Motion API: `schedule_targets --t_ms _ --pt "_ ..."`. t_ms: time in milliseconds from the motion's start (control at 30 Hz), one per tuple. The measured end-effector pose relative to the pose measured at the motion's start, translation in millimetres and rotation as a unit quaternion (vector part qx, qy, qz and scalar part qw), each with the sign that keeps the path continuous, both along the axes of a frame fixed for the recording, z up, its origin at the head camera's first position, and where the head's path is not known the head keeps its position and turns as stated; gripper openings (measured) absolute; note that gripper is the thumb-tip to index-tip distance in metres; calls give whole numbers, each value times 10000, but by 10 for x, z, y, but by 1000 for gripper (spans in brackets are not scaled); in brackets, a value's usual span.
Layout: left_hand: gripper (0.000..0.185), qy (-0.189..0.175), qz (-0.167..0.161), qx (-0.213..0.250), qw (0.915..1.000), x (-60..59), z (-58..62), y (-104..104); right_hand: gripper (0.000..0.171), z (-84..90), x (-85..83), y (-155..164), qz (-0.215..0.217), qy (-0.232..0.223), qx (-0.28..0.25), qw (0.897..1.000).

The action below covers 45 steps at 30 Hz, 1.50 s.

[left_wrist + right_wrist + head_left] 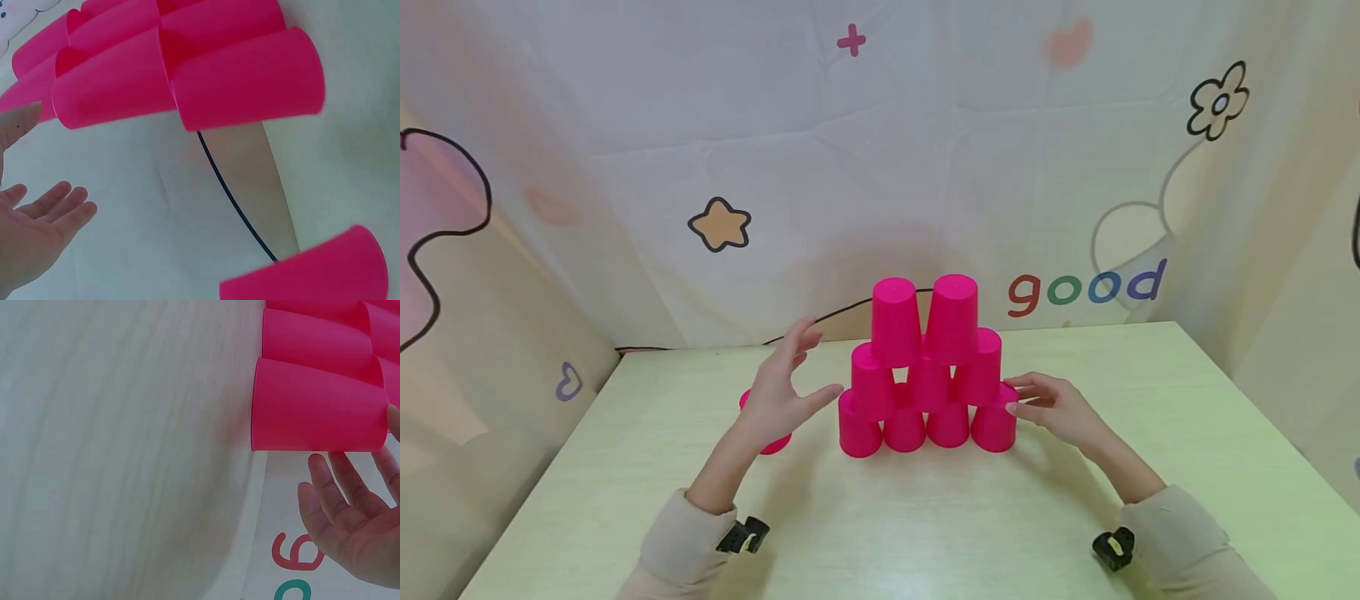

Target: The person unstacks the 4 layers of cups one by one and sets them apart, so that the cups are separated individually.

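Upside-down pink cups stand stacked as a pyramid on the table, with several in the bottom row, three in the middle row (929,386) and two top cups (952,321) side by side. Left of the stack, my left hand (775,398) is raised with thumb and fingers spread, holding nothing. Behind that hand stands a single pink cup (775,444), partly hidden; the left wrist view shows this loose cup (312,275) apart from the stack. My right hand (359,531) is at the rightmost bottom cup (319,406), fingers loosely bent by its upper side; firm contact cannot be told.
The pale wooden table (917,525) spreads in front of and around the stack. Behind it hangs a light printed curtain (775,100) with a star and the word "good". Black wrist straps (1112,548) sit at both cuffs.
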<state>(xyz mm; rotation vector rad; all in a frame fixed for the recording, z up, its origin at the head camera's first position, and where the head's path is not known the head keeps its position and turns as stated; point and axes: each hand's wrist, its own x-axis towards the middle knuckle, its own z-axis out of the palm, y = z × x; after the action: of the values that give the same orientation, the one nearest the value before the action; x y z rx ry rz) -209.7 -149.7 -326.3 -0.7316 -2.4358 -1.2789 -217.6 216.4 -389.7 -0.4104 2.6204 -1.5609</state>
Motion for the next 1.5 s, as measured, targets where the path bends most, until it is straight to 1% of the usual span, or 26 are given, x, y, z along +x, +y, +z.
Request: schedule_targets --t_ms 167,333,400,567,667,800,933,1100,1200,1367,1500 --pt "90 305 -65 3 9995 -24 34 181 44 2 7 6 1 -33 -58 10000" --pt "96 644 -102 -195 9977 -67 75 328 44 -8 -3 14 -19 -46 -8 10000" --pt "98 704 -114 -273 9971 -87 91 382 45 -15 -8 15 -48 -74 27 10000" --pt "100 750 -260 -307 9964 -146 126 502 44 -16 -14 7 -63 -123 42 9999" --pt "102 938 -308 -384 9944 -184 142 553 44 -10 -14 6 -62 -133 46 9999" --pt "102 1086 -312 -532 9922 -224 149 590 43 -7 -12 12 -50 -86 77 9999" --pt "100 1085 -274 -618 9918 -256 141 611 42 -8 -14 11 -53 -63 84 9999" --pt "97 1185 -320 -661 9902 -291 133 625 42 2 1 5 -10 -19 33 10000" --pt "97 1251 -381 -649 9893 -306 130 629 41 11 9 2 33 20 -11 10000" --pt "97 1381 -510 -531 9877 -319 129 641 42 16 9 -3 -12 -40 -19 10000" --pt "96 1378 -545 -439 9880 -312 137 644 43 19 5 -6 -48 -88 -6 9999"
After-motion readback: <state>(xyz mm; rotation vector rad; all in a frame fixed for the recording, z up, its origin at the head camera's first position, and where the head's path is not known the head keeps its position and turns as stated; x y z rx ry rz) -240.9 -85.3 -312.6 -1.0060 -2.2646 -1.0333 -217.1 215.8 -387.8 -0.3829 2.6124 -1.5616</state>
